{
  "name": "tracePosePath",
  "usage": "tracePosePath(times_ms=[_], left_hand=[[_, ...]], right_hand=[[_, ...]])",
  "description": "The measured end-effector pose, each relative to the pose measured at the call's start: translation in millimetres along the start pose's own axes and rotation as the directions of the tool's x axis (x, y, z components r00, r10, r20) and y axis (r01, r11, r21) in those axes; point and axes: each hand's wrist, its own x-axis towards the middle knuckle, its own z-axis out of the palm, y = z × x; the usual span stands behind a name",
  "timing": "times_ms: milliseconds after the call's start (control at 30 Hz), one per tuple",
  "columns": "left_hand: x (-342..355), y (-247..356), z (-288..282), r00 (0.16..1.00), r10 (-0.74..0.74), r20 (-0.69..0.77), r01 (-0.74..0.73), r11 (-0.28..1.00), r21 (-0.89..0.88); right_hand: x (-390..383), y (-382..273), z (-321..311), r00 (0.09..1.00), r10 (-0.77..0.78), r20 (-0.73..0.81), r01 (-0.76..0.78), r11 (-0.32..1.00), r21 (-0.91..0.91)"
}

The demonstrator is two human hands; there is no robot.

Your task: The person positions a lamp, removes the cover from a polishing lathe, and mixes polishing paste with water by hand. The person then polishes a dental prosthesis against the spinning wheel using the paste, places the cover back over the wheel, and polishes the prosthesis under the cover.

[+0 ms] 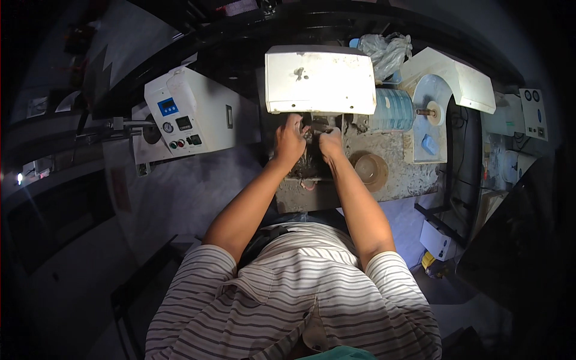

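Both my arms reach forward to the front edge of a white machine cover (321, 78). My left hand (290, 141) is closed, its fingertips up against the cover's lower edge. A little to its right, my right hand (330, 145) is closed too, thumb and fingers pressed together. Something small and dark shows between the two hands, but shadow hides what it is. Beneath them lies a wet, dirty grey work surface (396, 186), with a dark recess between my wrists. Close to my right forearm stands a brown round bowl (371, 171).
Right of the cover sit a large clear ribbed plastic bottle (391, 111) and a pale basin (429, 155) with a spindle wheel (436, 113). A crumpled plastic bag (384, 53) lies behind. To the left stands a white control box (192, 114) with dials and buttons.
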Motion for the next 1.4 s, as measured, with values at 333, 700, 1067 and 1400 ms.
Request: tracePosePath(times_ms=[333, 700, 1067, 1400], left_hand=[[-29.5, -0.3, -3.1, 0.988, -0.153, 0.002, 0.151, 0.975, -0.162], [-31.9, -15.3, -17.3, 0.995, -0.086, 0.054, 0.085, 0.996, 0.008], [-26.2, -16.6, -16.5, 0.99, -0.079, 0.114, 0.086, 0.994, -0.063], [-15.9, -21.2, -7.5, 0.984, -0.138, 0.115, 0.149, 0.985, -0.091]], right_hand=[[3.8, 31.8, -6.5, 0.997, -0.074, 0.036, 0.073, 0.997, 0.028], [-18.2, 87.2, -6.7, 0.755, -0.216, 0.619, 0.654, 0.312, -0.689], [-38.4, 43.6, -33.3, 0.827, 0.006, 0.562, 0.427, 0.642, -0.637], [-11.1, 18.5, -25.3, 0.617, -0.562, 0.551, 0.787, 0.418, -0.455]])
